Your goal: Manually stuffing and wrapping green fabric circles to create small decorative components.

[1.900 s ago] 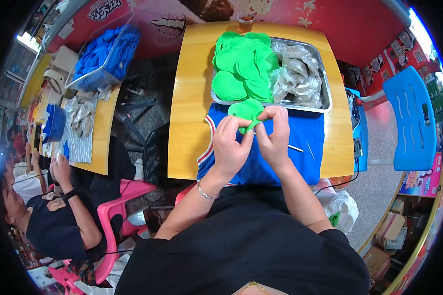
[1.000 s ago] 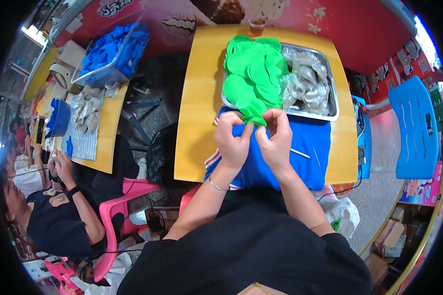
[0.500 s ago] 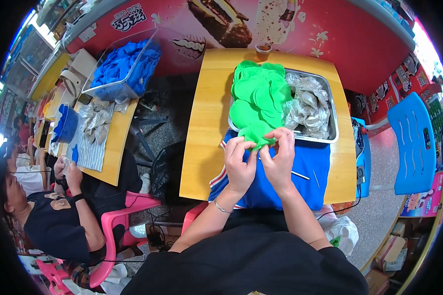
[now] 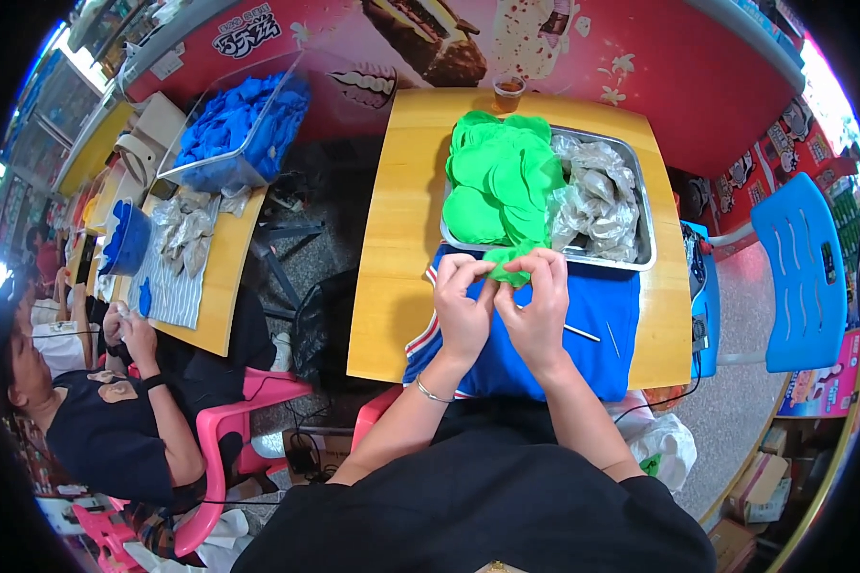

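Both my hands meet over a blue cloth [image 4: 592, 329] spread on a yellow wooden table [image 4: 401, 267]. My left hand [image 4: 463, 310] and my right hand [image 4: 537, 310] pinch one small green piece [image 4: 508, 263] between their fingertips. Just beyond it stands a metal tray [image 4: 645, 239] with a heap of green pieces [image 4: 497, 177] on its left side and crumpled clear plastic bags [image 4: 597, 196] on its right. A thin stick [image 4: 581, 332] lies on the blue cloth right of my right hand.
A small cup [image 4: 509, 91] stands at the table's far edge. A blue plastic chair [image 4: 798, 277] is to the right. At the left, another person [image 4: 105, 420] sits on a pink chair at a second table with a clear bin of blue pieces [image 4: 234, 129].
The view has shifted so the table and tray sit lower and closer. My hands stay together on the green piece, working it near the tray's front rim.
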Demonstrator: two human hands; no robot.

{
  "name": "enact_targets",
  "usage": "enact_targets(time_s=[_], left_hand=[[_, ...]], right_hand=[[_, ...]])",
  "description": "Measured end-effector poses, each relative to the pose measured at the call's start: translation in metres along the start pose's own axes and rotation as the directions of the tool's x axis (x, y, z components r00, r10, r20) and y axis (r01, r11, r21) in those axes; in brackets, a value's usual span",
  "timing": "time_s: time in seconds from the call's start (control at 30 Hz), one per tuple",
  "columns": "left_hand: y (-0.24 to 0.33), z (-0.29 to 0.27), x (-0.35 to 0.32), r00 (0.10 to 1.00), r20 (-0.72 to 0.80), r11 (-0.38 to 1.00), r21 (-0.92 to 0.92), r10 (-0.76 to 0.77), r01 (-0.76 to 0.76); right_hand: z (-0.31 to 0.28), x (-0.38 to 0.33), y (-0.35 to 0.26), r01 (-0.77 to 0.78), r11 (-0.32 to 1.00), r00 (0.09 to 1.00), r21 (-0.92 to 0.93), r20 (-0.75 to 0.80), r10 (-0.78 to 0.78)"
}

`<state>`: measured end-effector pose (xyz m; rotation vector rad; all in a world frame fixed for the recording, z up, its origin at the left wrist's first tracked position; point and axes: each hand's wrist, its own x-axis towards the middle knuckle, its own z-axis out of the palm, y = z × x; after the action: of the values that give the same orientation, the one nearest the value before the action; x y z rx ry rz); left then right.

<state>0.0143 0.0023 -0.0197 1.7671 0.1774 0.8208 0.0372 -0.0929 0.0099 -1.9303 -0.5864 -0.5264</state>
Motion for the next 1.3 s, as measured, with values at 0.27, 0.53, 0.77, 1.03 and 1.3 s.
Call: enact_targets(time_s=[0.27,0.53,0.77,1.03,1.3], left_hand=[[0.004,0.007,-0.004,0.974,0.038,0.853,-0.476,-0.224,0.215],[-0.007,0.016,-0.011,0.959,-0.022,0.754,-0.624,-0.282,0.207],[0.0,0.015,-0.015,0.969,0.087,0.892,-0.379,-0.23,0.245],[-0.004,0.021,-0.016,0.913,0.192,0.706,-0.583,-0.361,0.402],[-0.005,0.008,-0.012,0.898,0.348,0.758,-0.5,-0.268,0.42]], right_hand=[[-0.002,0.001,0.003,-0.1,0.991,0.995,0.087,0.016,0.099],[0.001,-0.006,-0.002,-0.156,0.976,0.988,0.155,0.039,0.151],[-0.009,0.005,0.003,-0.055,0.998,0.998,0.015,-0.031,0.056],[-0.006,0.002,0.011,-0.052,0.998,0.999,0.019,-0.017,0.052],[-0.012,0.004,0.012,-0.003,0.999,0.999,-0.033,-0.037,0.002]])
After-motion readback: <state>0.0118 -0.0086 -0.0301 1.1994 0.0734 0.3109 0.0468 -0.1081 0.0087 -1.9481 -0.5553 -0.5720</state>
